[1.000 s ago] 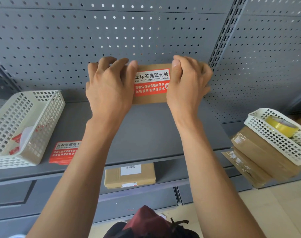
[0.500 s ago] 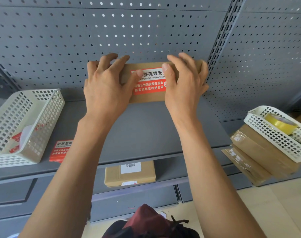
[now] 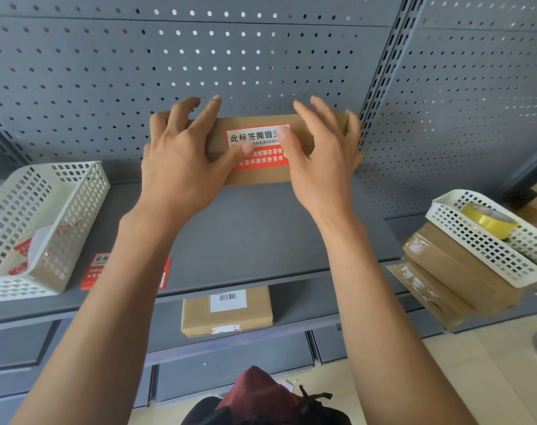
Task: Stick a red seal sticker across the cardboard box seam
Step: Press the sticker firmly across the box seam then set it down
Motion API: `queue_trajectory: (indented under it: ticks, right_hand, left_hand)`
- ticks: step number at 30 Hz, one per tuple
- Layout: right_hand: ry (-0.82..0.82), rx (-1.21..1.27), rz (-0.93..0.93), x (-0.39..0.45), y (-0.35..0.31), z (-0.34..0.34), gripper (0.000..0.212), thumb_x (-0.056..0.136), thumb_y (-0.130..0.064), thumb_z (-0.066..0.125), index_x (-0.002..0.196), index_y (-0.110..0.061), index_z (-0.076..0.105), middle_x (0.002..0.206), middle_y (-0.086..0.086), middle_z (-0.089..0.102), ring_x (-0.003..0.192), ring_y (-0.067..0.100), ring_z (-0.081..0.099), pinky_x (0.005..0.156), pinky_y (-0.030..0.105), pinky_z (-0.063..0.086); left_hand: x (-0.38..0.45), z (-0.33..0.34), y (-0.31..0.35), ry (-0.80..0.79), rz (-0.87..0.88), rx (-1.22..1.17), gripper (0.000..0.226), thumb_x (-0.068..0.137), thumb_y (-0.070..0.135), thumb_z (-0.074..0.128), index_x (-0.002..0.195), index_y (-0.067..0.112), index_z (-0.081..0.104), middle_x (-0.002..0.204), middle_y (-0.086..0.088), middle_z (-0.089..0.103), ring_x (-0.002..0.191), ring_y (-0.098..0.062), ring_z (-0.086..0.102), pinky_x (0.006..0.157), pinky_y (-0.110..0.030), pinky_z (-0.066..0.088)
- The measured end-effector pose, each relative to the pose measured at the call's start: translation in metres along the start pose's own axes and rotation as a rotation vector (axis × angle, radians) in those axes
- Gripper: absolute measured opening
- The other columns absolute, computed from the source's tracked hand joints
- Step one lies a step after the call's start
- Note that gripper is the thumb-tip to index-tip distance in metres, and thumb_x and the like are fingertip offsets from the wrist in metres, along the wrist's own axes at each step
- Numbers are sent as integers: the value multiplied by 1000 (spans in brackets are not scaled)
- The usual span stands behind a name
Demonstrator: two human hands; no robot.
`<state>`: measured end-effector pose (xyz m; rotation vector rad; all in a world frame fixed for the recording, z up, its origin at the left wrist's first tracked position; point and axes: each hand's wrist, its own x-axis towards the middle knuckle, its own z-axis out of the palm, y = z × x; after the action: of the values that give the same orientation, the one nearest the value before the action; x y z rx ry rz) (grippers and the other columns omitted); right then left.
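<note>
The cardboard box (image 3: 255, 148) stands on edge at the far side of the grey shelf (image 3: 261, 234), leaning against the perforated back panel (image 3: 199, 56). The red seal sticker (image 3: 261, 147) already sits on its front face, its white top half above the seam and its red lower half below, as far as I can tell between my thumbs.

My left hand (image 3: 181, 161) is spread, fingers hooked over the top left edge of the box, thumb lying on the sticker's left end. My right hand (image 3: 322, 154) is spread the same way over the right part, thumb on the sticker's right end. Neither hand pinches anything; both press flat.

I judge the step to be the rub-down. To do it well, I should keep my fingers bracing the top edge so the box cannot tip away from the panel. I would stroke both thumbs outward from the middle to push out air. The line where the flaps meet needs extra pressure. Corners lift first, so I'd finish on them.
</note>
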<state>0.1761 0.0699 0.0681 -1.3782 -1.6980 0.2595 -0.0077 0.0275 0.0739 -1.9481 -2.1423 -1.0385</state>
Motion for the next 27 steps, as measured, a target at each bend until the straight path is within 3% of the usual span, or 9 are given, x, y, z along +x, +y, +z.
queue_trajectory:
  ticks: [11, 16, 27]
  right_hand:
    - [-280, -34, -93, -1, 16, -24, 69, 90, -47, 65, 151, -41, 34, 167, -13, 13, 154, 30, -8, 119, 58, 9]
    - [-259, -121, -92, -7, 8, -21, 88, 77, -67, 67, 152, -41, 30, 167, -12, 9, 154, 34, -7, 117, 58, 14]
    - [-273, -22, -87, -10, 14, -23, 69, 91, -28, 69, 149, -44, 36, 166, -15, 12, 153, 27, -7, 117, 53, 13]
  left_hand:
    - [-1, -9, -3, -150, 53, 14, 113, 67, 79, 57, 162, 32, 18, 166, 0, 23, 147, -33, 22, 112, -61, 35]
    - [-5, -7, -3, -125, 46, 8, 122, 57, 91, 50, 161, 35, 21, 165, 2, 27, 146, -32, 25, 109, -61, 40]
    - [-10, -7, -15, -156, 125, -25, 94, 76, 70, 54, 160, 39, 23, 168, 4, 21, 142, -35, 27, 112, -59, 36]
